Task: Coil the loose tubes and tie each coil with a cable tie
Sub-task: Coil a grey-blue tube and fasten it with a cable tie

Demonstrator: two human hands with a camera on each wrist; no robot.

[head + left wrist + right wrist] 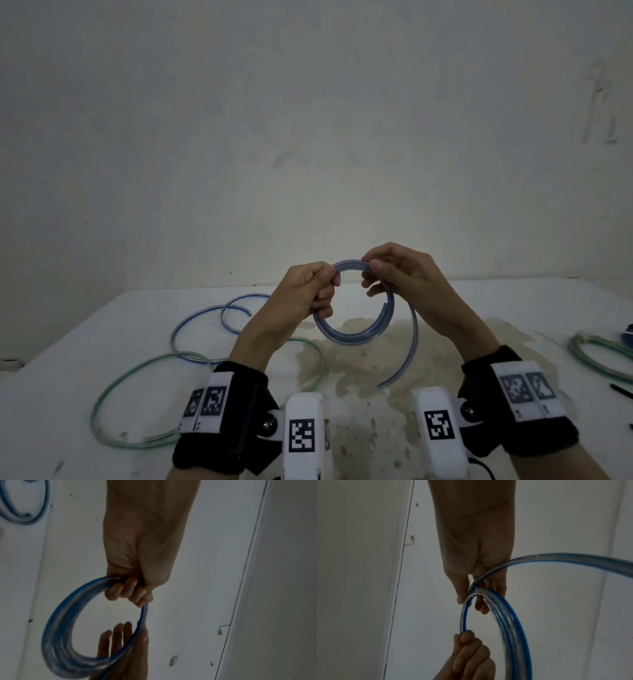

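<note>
Loose green tube (113,404) and blue tube (191,318) lie on the table (51,394) at left. Left hand (308,287) grips the blue coil (356,334) in mid-air; right hand (400,274) pinches its top, tail dangling.

A pale, scuffed wall (308,120) rises behind the white worktop (61,394), whose middle carries a brownish stain (359,356); the light is dim.

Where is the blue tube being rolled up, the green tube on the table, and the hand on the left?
blue tube coil (352,334): head view, bottom arc of the held loop.
green tube (102,401): head view, left curve lying on the table.
left hand (308,287): head view, back of the hand.
</note>
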